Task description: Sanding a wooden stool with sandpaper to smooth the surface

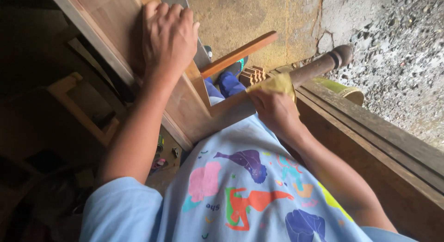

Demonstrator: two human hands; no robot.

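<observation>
The wooden furniture piece (138, 43) leans across the person's lap, its flat panel running up toward the top left and a turned wooden leg (319, 66) sticking out from it toward the upper right. The left hand (169, 36) lies spread and flat on the panel, fingers curled over its far edge, pressing it steady. The right hand (275, 110) is closed around a folded yellow sheet (275, 84), likely sandpaper, held against the leg just where it meets the panel. The piece looks stiff, solid and fairly heavy, best braced by the panel's edge as it is now; the sheet is thin, limp and light, needing a pinch to keep it wrapped. A slim wooden rail (240, 52) crosses above the leg. No containers can be made out; the dark space left of the panel is too dim to read.
</observation>
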